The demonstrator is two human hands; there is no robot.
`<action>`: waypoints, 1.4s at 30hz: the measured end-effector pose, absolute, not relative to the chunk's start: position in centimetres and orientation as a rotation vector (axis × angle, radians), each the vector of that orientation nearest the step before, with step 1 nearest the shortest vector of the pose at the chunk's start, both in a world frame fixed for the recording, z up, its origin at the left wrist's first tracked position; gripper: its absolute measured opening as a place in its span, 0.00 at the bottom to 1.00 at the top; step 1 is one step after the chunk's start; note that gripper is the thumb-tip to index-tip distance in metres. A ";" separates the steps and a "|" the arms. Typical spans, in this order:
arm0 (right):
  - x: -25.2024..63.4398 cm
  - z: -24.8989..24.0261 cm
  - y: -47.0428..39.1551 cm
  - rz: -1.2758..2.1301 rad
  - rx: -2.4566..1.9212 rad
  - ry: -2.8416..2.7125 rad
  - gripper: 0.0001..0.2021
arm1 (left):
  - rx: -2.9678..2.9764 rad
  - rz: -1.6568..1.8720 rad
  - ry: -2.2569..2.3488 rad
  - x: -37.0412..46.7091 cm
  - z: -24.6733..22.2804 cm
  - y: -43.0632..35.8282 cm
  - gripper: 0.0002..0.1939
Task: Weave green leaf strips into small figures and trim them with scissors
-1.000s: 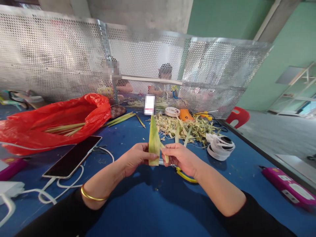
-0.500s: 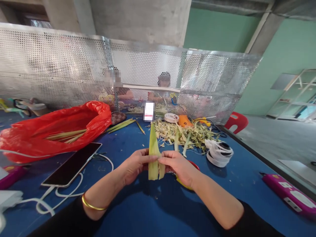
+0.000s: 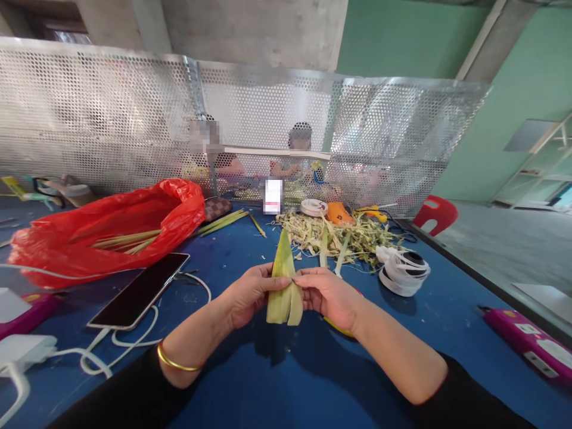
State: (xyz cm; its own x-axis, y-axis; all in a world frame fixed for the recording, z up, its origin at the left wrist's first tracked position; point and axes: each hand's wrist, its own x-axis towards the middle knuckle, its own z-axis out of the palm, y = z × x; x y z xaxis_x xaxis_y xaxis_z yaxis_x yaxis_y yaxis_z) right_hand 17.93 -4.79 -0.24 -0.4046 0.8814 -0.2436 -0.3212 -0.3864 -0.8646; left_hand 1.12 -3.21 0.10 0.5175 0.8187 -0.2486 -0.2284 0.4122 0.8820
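Observation:
A green-yellow leaf piece (image 3: 280, 268), pointed at the top and split at its lower right, stands upright between my hands. My left hand (image 3: 254, 292) is closed on its left side, thumb lying across the front. On the right edge, near the top of the split, my right hand (image 3: 324, 292) pinches the leaf between thumb and fingers. Below my right hand a yellow and red round object (image 3: 342, 329) lies on the table, mostly hidden. Two loose leaf strips (image 3: 343, 253) rest just beyond, against a heap of leaf scraps (image 3: 357, 238).
On the left are a red plastic bag (image 3: 111, 244) holding stalks, a phone (image 3: 140, 292) and a white cable (image 3: 154, 319). A white ribbon roll (image 3: 404, 274) and a purple power strip (image 3: 527, 342) lie right. Two people sit behind a perforated metal screen (image 3: 268, 95).
The split strip at the leaf's lower right now spreads further out to the right. My right hand's fingers have shifted on the edge. The whole view has moved slightly.

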 end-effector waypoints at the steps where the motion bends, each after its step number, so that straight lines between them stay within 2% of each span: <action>1: 18.0 -0.2 -4.8 1.886 -0.931 -0.964 0.10 | 0.917 0.745 0.759 1.1 0.1 -3.2 0.15; 15: 18.3 -0.3 -4.9 1.952 -0.899 -1.016 0.12 | 0.934 0.718 0.710 1.1 0.0 -3.0 0.14; 26: 18.4 -0.7 -4.7 2.068 -0.798 -0.971 0.10 | 0.906 0.632 0.616 0.8 -0.5 -2.7 0.13; 37: 18.2 0.0 -4.9 1.817 -0.954 -1.029 0.13 | 0.909 0.649 0.673 0.9 0.0 -3.2 0.21; 42: 18.1 -0.1 -5.2 1.810 -0.982 -1.103 0.13 | 0.847 0.726 0.702 1.2 -0.1 -3.3 0.15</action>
State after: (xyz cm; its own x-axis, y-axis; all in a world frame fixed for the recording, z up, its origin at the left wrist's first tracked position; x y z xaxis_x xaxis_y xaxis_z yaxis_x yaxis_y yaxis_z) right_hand 18.06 -5.15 -0.08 -0.3937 0.8946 -0.2114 -0.2227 -0.3159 -0.9223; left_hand 1.16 -3.28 -0.08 0.5598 0.7899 -0.2503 -0.2769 0.4630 0.8420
